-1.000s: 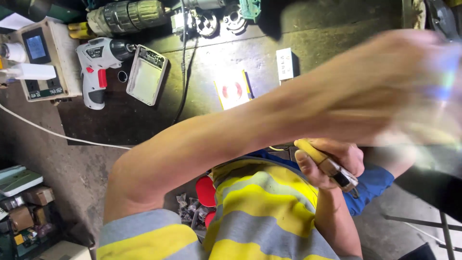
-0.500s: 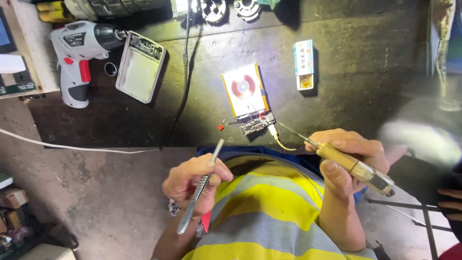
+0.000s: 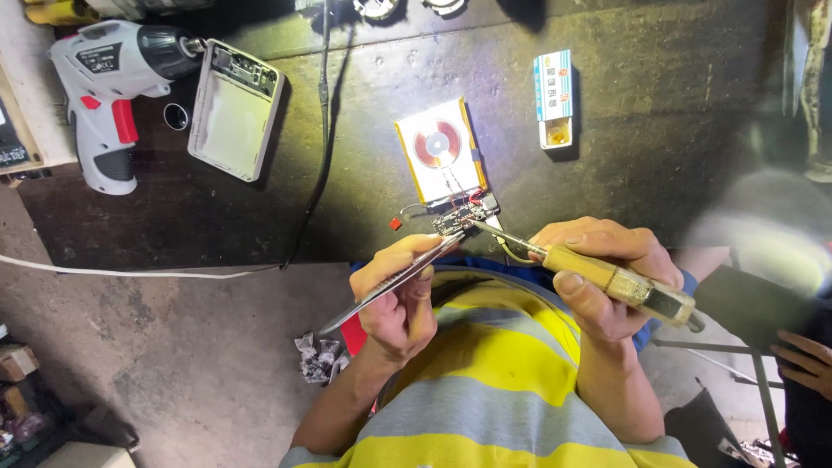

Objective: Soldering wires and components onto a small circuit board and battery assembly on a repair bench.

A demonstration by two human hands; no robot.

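My left hand [image 3: 394, 299] grips metal tweezers [image 3: 390, 286] whose tips reach a small dark circuit board [image 3: 459, 218] at the table's near edge. My right hand [image 3: 598, 273] holds a soldering iron [image 3: 607, 279] with a wooden handle, its thin tip touching the same board. Red wires run from the board to a flat yellow pack with a copper coil [image 3: 439, 149] lying just behind it.
A white and red cordless screwdriver [image 3: 108, 87] lies at the far left beside an open white plastic case [image 3: 232, 108]. A black cable [image 3: 321, 139] crosses the dark table [image 3: 676, 113]. A small blue box [image 3: 553, 95] sits behind. Another person's hand [image 3: 802, 357] shows at the right.
My left arm swept down out of the view's middle and now holds tweezers. Both hands moved up toward the board, bringing tweezer tips and iron tip onto it.
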